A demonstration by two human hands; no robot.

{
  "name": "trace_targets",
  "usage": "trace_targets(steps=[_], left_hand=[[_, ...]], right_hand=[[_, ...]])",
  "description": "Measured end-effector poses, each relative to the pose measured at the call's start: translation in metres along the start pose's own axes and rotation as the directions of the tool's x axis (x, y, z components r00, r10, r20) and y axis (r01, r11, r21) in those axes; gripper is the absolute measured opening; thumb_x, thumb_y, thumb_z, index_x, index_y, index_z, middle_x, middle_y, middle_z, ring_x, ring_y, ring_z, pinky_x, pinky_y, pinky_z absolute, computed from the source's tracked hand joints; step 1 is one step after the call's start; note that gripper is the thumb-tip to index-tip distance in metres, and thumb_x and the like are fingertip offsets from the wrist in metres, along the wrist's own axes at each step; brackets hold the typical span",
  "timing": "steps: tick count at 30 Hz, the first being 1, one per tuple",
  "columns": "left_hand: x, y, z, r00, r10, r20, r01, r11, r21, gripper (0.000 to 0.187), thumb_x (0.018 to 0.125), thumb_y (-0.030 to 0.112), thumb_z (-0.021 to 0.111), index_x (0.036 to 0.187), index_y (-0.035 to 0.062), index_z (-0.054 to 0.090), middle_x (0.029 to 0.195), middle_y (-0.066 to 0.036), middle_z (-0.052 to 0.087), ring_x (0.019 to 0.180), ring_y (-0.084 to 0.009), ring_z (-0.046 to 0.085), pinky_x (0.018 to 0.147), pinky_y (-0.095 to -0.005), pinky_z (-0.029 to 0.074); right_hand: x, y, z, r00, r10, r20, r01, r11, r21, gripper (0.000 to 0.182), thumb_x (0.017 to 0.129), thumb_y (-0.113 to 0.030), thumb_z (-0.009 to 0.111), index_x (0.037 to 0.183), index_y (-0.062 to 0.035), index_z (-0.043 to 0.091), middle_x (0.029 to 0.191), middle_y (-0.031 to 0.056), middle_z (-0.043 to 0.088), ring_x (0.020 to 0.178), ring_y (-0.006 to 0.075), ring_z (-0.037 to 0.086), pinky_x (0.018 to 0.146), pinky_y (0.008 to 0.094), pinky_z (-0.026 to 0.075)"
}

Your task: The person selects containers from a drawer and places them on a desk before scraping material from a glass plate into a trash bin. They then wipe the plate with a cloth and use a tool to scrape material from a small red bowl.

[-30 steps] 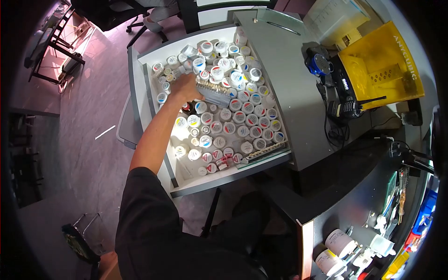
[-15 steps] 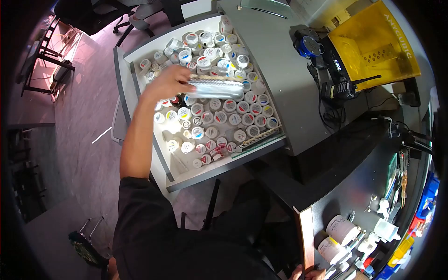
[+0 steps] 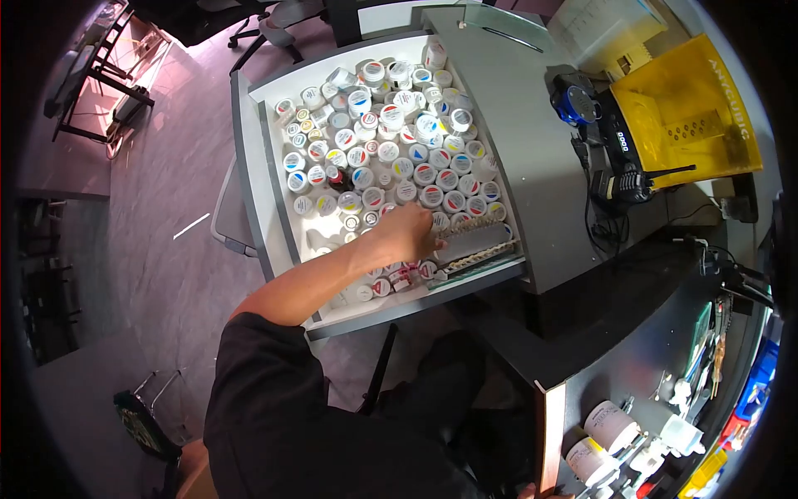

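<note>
My left hand [image 3: 406, 234] reaches into the open white drawer [image 3: 249, 166], low at its near right end. Its fingers close on the end of a tooth shade guide [image 3: 470, 224], a strip of small tooth tabs that lies across the jars. A second strip of tabs [image 3: 484, 254] lies just in front of it along the drawer's front edge. Several small round jars [image 3: 391, 125] with coloured lids fill the drawer. Only a sliver of my right hand [image 3: 529, 492] shows at the bottom edge by a cabinet panel.
On the grey cabinet top [image 3: 515, 125] to the right stand a yellow bin [image 3: 690, 116], a blue device [image 3: 575, 106] and a black radio with cables [image 3: 619, 179]. A dark bench at lower right holds white tubs [image 3: 603, 437] and tools. Office chairs stand beyond the drawer.
My left hand has carried the shade guide from above the middle of the drawer down to its near right end, where it rests on the jars.
</note>
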State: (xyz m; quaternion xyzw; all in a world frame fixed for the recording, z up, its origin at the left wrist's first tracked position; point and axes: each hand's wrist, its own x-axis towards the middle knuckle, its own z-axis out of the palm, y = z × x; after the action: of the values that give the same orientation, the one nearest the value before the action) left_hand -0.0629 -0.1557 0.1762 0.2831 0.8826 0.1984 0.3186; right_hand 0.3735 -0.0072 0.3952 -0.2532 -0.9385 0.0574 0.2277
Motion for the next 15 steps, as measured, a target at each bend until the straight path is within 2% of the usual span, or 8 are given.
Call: trace_targets(steps=[3, 6, 12, 13, 15], left_hand=[[-0.028, -0.001, -0.013, 0.986, 0.145, -0.077, -0.126, 0.969, 0.215, 0.046, 0.088, 0.043, 0.069, 0.079, -0.0023, 0.071, 0.079, -0.023, 0.069, 0.08, -0.0406, 0.07, 0.067, -0.0498, 0.056], [-0.047, -0.01, -0.03, 0.995, 0.049, 0.086, -0.073, 0.953, 0.295, 0.044, 0.088, 0.041, 0.068, 0.079, -0.0021, 0.071, 0.08, -0.023, 0.07, 0.079, -0.0405, 0.07, 0.067, -0.05, 0.056], [-0.047, -0.052, -0.042, 0.991, -0.065, -0.117, 0.093, 0.965, 0.247, 0.035, 0.087, 0.032, 0.068, 0.079, -0.0014, 0.071, 0.078, -0.021, 0.07, 0.079, -0.0408, 0.07, 0.069, -0.0507, 0.055], [-0.043, -0.05, -0.047, 0.981, -0.095, -0.169, 0.131, 0.969, 0.211, 0.023, 0.082, 0.022, 0.071, 0.081, -0.0015, 0.07, 0.079, -0.021, 0.069, 0.081, -0.0405, 0.069, 0.071, -0.0506, 0.055], [-0.017, -0.061, -0.048, 0.957, -0.007, -0.291, 0.08, 0.967, 0.241, 0.02, 0.075, 0.015, 0.075, 0.088, 0.0002, 0.07, 0.088, -0.02, 0.07, 0.087, -0.0392, 0.069, 0.076, -0.0492, 0.056]], right_hand=[[0.0, 0.002, 0.0, 1.0, -0.008, 0.001, 0.008, 1.0, -0.007, 0.037, 0.093, -0.014, 0.066, 0.065, -0.0094, 0.042, 0.055, 0.0025, 0.036, 0.045, 0.0134, 0.034, 0.046, 0.0238, 0.033], [0.0, 0.004, 0.001, 1.0, -0.018, -0.002, 0.018, 1.0, -0.011, 0.036, 0.094, -0.014, 0.064, 0.065, -0.0091, 0.043, 0.055, 0.0028, 0.036, 0.045, 0.0135, 0.035, 0.047, 0.0232, 0.034], [-0.005, 0.01, 0.003, 0.998, -0.057, -0.008, 0.057, 0.998, -0.016, 0.035, 0.096, -0.012, 0.061, 0.066, -0.0086, 0.043, 0.055, 0.0034, 0.037, 0.045, 0.0138, 0.035, 0.047, 0.0222, 0.036], [-0.009, 0.013, 0.003, 0.997, -0.077, -0.016, 0.076, 0.997, -0.022, 0.035, 0.096, -0.012, 0.06, 0.066, -0.0085, 0.043, 0.055, 0.0035, 0.037, 0.045, 0.0138, 0.035, 0.048, 0.022, 0.036], [-0.016, 0.02, 0.001, 0.995, -0.104, -0.001, 0.104, 0.995, -0.008, 0.035, 0.097, -0.012, 0.059, 0.066, -0.0083, 0.044, 0.056, 0.0037, 0.037, 0.045, 0.0139, 0.035, 0.048, 0.0216, 0.037]])
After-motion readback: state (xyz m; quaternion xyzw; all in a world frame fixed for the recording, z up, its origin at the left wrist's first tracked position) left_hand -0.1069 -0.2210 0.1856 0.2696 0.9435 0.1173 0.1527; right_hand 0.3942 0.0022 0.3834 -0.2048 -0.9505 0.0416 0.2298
